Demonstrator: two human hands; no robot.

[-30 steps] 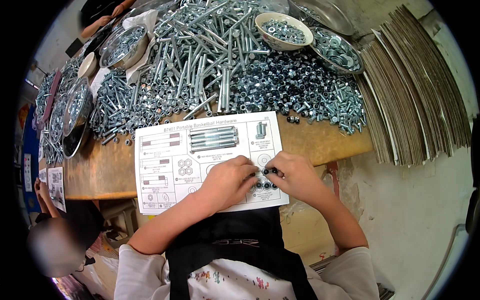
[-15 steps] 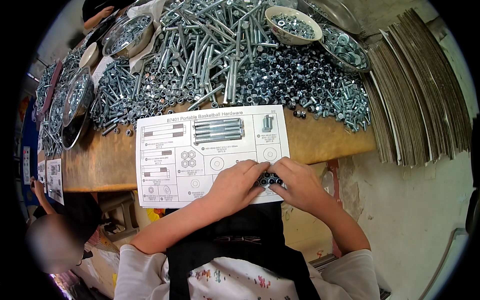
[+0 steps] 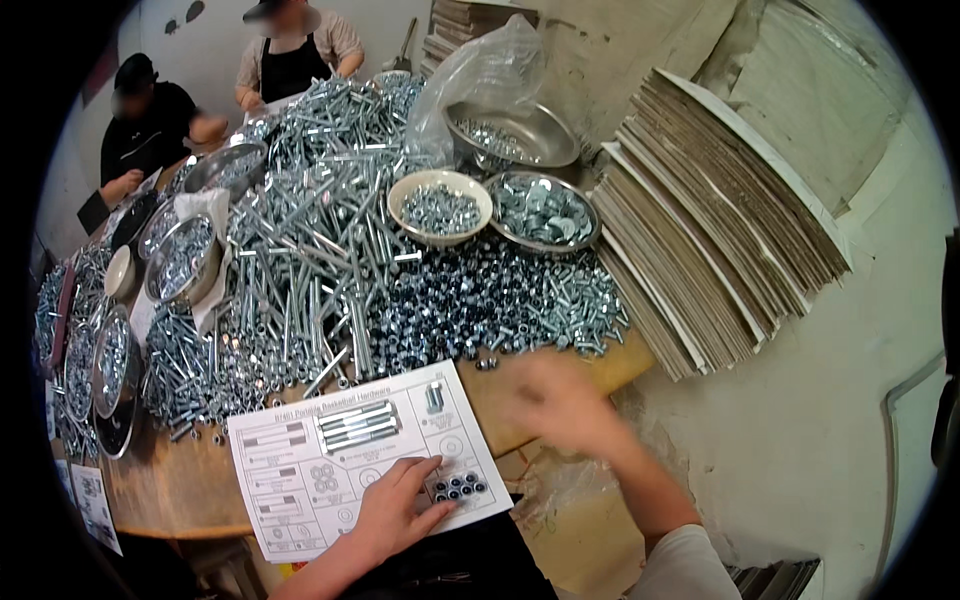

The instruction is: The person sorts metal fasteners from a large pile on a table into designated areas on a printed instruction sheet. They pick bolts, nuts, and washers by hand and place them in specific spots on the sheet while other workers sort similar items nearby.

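The left hand (image 3: 392, 510) lies flat and empty on the near edge of the printed parts sheet (image 3: 330, 470), fingers spread, touching nothing else, with its fingertips just beside a cluster of dark nuts (image 3: 459, 487) on the sheet's near right corner. Right of the sheet, the right hand (image 3: 560, 400) is blurred over the table edge; its grip cannot be told. Beyond the sheet spreads a heap of bolts and nuts (image 3: 400, 290), then a cream bowl (image 3: 439, 207).

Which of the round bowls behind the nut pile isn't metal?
The cream bowl of nuts, left of the two near the cardboard stack. It is matte and pale; the steel dish beside it and the steel bowl behind are shiny.
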